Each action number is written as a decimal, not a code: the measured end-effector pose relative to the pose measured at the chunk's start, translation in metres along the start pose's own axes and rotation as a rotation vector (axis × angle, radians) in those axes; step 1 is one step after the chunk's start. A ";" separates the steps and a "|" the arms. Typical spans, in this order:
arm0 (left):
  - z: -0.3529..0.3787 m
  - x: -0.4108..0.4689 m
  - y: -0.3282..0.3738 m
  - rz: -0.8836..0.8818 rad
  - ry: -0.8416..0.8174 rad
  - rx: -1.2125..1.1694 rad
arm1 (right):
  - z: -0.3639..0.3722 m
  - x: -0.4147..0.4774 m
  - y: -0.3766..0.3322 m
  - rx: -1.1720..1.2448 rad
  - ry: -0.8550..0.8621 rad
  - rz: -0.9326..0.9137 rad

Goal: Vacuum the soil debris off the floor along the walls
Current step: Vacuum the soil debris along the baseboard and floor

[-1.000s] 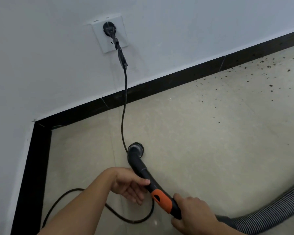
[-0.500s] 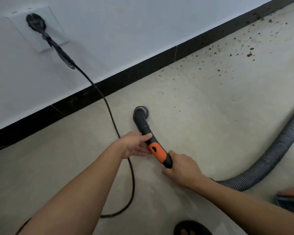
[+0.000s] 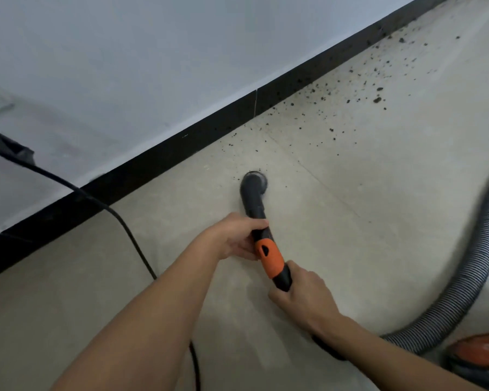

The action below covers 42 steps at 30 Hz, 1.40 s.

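Soft, rather dim light with a cool grey cast fills the view, without glare, and below the black skirting board (image 3: 181,142) the floor (image 3: 350,221) carries only faint, diffuse shadows. The cord (image 3: 54,176) crossing the skirting's left end and the hose (image 3: 476,277) well right of it are smeared by motion blur (soil specks (image 3: 377,100) along its far end look soft too).

Matt black plastic nozzle (image 3: 254,190), ribbed grey hose (image 3: 463,292), smooth beige floor (image 3: 350,221).

Bare floor (image 3: 336,221) ahead (cord (image 3: 130,238) left, hose (image 3: 474,277) right).
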<state>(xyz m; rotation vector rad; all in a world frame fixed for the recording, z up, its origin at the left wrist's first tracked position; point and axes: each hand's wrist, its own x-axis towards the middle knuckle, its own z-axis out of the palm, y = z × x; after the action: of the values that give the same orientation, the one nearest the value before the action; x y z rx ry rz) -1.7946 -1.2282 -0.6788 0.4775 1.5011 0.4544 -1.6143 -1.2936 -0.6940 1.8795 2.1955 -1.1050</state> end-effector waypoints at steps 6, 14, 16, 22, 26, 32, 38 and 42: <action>-0.042 -0.022 -0.014 -0.160 -0.101 0.050 | 0.003 -0.006 -0.019 -0.072 -0.171 -0.065; 0.045 0.021 0.063 0.003 0.106 -0.001 | -0.042 0.027 -0.003 0.220 0.019 0.153; 0.032 0.012 0.059 -0.043 0.106 0.004 | -0.041 0.026 -0.004 0.204 -0.032 0.115; -0.050 -0.042 0.000 -0.251 0.057 0.055 | -0.014 0.010 -0.035 -0.029 -0.282 -0.109; -0.060 -0.027 0.011 -0.114 0.223 -0.033 | -0.015 0.037 -0.054 -0.025 -0.210 -0.170; 0.000 0.031 0.068 0.023 0.209 -0.025 | -0.044 0.063 -0.033 0.082 0.018 0.065; -0.012 0.021 0.068 -0.049 0.141 -0.072 | -0.048 0.069 -0.033 0.070 -0.118 0.035; -0.058 -0.004 0.047 -0.154 0.129 -0.108 | -0.048 0.077 -0.057 -0.140 -0.246 -0.110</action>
<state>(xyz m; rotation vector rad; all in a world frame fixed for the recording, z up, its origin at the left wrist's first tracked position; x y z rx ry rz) -1.8526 -1.1905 -0.6505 0.2492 1.6146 0.4492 -1.6648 -1.2031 -0.6670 1.4970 2.1938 -1.0992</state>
